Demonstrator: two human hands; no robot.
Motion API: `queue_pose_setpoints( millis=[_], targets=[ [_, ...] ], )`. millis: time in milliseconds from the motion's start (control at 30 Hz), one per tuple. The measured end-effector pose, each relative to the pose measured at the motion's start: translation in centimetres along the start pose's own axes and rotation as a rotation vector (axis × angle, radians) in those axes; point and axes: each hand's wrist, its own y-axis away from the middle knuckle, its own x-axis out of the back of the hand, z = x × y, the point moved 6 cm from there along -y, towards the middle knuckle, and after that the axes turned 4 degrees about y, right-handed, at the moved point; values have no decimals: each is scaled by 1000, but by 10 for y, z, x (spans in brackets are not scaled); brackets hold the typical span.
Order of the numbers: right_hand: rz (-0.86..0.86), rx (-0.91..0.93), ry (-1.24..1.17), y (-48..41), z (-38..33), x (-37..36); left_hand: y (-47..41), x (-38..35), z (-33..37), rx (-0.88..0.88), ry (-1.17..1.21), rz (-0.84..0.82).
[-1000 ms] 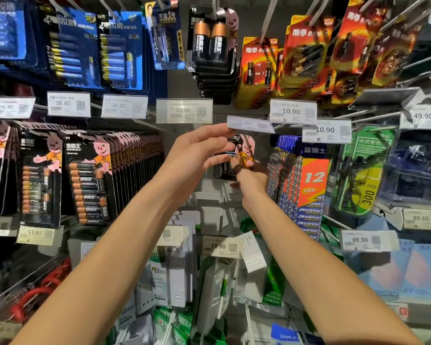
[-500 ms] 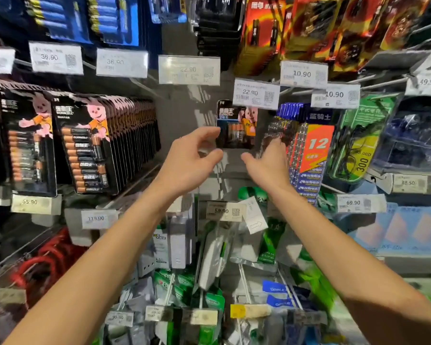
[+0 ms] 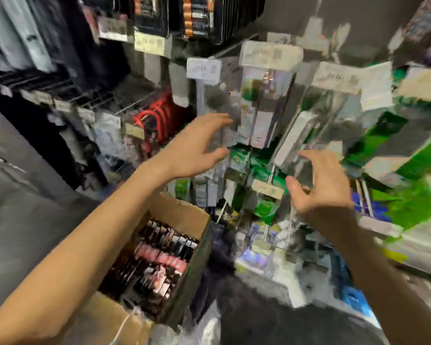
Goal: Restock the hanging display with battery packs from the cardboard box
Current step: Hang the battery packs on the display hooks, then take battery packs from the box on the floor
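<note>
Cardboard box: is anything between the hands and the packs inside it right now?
Nothing visible blocks it. The cardboard box is open at the top, with battery packs exposed. Both the left hand and right hand are empty with fingers spread, above the box. The left forearm crosses over the box's near edge. The frame is blurred.

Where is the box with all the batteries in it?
The cardboard box sits open low in the head view, left of centre, under the left forearm and below the hanging display's green packets.

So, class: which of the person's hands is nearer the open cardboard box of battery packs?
Left. The left hand is above the cardboard box, its forearm passing over it; the right hand is off to the box's right, before the hanging goods.
</note>
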Motion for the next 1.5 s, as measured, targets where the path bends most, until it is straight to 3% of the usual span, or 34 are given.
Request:
queue_pose_setpoints(
  millis=[367,567,833,1033,1200,1300,1500],
  targets=[
    [-542,41,-259,124,-57,-126,208,-60,-44,504,-91,-69],
    [-652,1,-350,188,-82,-150,274,-94,-55,678,-79,-113],
    [-678,-118,-381,211,-91,-199,274,-133,-103,693,-47,-246],
    [-713,-238,-324,200,-126,-272,266,-152,-199,671,-49,-380],
    [-735,-501,-270,191,-141,-346,254,-207,-281,676,95,-536],
    [-659,-659,-287,181,-140,-375,255,-259,-323,686,198,-699],
    [-721,-883,-196,192,-114,-420,226,-343,-366,748,351,-748]
  ],
)
